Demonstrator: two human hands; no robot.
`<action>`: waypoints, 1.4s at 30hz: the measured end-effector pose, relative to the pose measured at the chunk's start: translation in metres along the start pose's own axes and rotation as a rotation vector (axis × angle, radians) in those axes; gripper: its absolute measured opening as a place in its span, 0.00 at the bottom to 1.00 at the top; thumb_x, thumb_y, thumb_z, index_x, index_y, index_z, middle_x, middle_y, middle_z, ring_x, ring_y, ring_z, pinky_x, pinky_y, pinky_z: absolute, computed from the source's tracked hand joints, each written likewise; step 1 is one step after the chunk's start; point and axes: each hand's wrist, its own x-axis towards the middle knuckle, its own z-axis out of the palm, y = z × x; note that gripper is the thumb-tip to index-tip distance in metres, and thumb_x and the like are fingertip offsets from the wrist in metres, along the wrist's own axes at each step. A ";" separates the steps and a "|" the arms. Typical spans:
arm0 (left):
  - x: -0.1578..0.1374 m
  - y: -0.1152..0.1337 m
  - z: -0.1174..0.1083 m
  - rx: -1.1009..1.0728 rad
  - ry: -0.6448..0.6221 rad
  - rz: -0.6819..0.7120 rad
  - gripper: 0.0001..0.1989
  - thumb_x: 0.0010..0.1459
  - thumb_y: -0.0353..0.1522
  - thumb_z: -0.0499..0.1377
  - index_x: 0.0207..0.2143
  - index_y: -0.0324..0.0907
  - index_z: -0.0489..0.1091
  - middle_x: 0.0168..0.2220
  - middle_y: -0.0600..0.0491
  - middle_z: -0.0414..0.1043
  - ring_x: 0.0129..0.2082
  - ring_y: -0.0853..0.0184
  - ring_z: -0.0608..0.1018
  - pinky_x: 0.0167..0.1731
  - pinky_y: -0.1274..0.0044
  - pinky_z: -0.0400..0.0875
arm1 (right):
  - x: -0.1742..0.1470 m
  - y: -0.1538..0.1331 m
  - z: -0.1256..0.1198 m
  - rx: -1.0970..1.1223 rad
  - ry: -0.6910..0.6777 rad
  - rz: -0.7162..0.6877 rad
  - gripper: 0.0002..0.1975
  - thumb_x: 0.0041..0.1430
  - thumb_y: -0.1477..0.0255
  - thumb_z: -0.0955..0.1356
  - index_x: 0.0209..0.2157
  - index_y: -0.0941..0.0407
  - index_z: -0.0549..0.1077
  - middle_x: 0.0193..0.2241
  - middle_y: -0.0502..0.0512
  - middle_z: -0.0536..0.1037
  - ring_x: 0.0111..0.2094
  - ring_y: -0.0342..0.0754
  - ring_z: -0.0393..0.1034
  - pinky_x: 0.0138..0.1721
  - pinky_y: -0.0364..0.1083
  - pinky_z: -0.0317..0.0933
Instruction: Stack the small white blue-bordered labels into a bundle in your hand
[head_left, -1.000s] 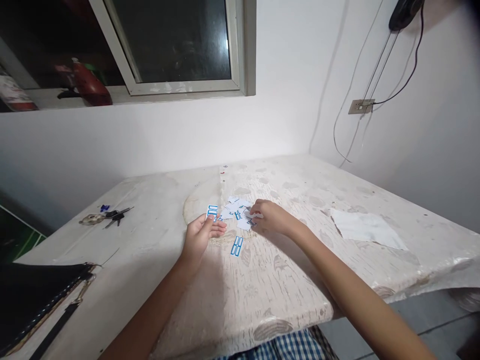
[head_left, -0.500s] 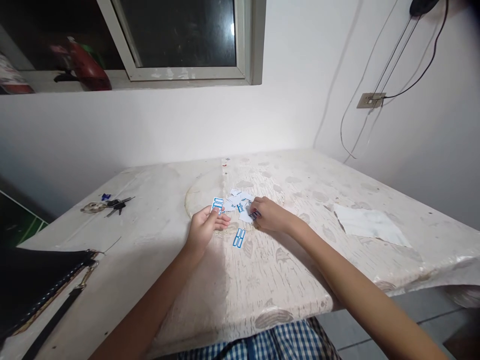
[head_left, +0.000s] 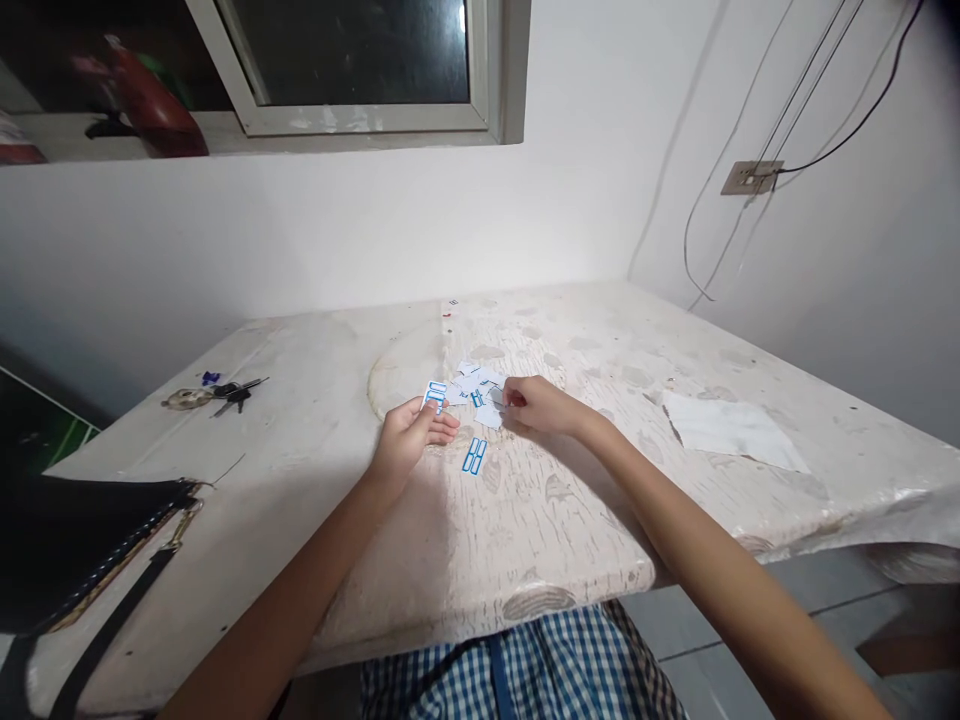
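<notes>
Between the thumb and fingers of my left hand (head_left: 405, 435) is a small white card with blue outlined shapes (head_left: 435, 390), held upright. A loose pile of white paper pieces (head_left: 489, 414), some with blue marks, lies just right of it. At the pile's right edge, my right hand (head_left: 541, 405) has its fingertips pinched together and turned down. What they grip, if anything, is hidden. Nearer to me, a single piece with blue outlined rectangles (head_left: 475, 456) lies flat on the table.
A patterned cloth covers the table (head_left: 570, 530). Keys (head_left: 234, 395) lie at the left, above a black bag with a strap (head_left: 90, 530). A white cloth or paper sheet (head_left: 731, 432) rests at the right. The wall (head_left: 375, 230) stands behind the table.
A marked piece visible under my right hand's fingers before no longer shows there. The left hand keeps its hold on the card. The whole view has shifted slightly.
</notes>
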 end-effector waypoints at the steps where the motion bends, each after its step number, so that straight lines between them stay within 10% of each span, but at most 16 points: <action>1: 0.000 0.000 0.000 -0.004 -0.015 -0.014 0.14 0.55 0.39 0.56 0.34 0.35 0.67 0.25 0.50 0.74 0.24 0.69 0.76 0.29 0.78 0.71 | 0.000 0.000 -0.002 0.082 0.014 0.004 0.08 0.60 0.70 0.66 0.31 0.61 0.68 0.27 0.49 0.69 0.27 0.42 0.65 0.30 0.44 0.62; 17: -0.007 -0.001 0.013 -0.110 -0.282 -0.120 0.15 0.54 0.41 0.58 0.32 0.36 0.66 0.30 0.44 0.76 0.29 0.63 0.79 0.35 0.72 0.73 | -0.004 -0.028 0.008 0.928 0.036 0.029 0.08 0.47 0.75 0.70 0.32 0.59 0.69 0.22 0.49 0.72 0.21 0.44 0.71 0.24 0.44 0.67; 42: -0.011 -0.003 0.013 -0.262 -0.481 -0.173 0.16 0.52 0.30 0.58 0.44 0.37 0.65 0.39 0.43 0.74 0.37 0.60 0.78 0.45 0.67 0.68 | -0.002 -0.032 0.022 0.859 0.100 0.022 0.08 0.43 0.74 0.71 0.28 0.60 0.69 0.17 0.46 0.67 0.15 0.37 0.56 0.16 0.39 0.50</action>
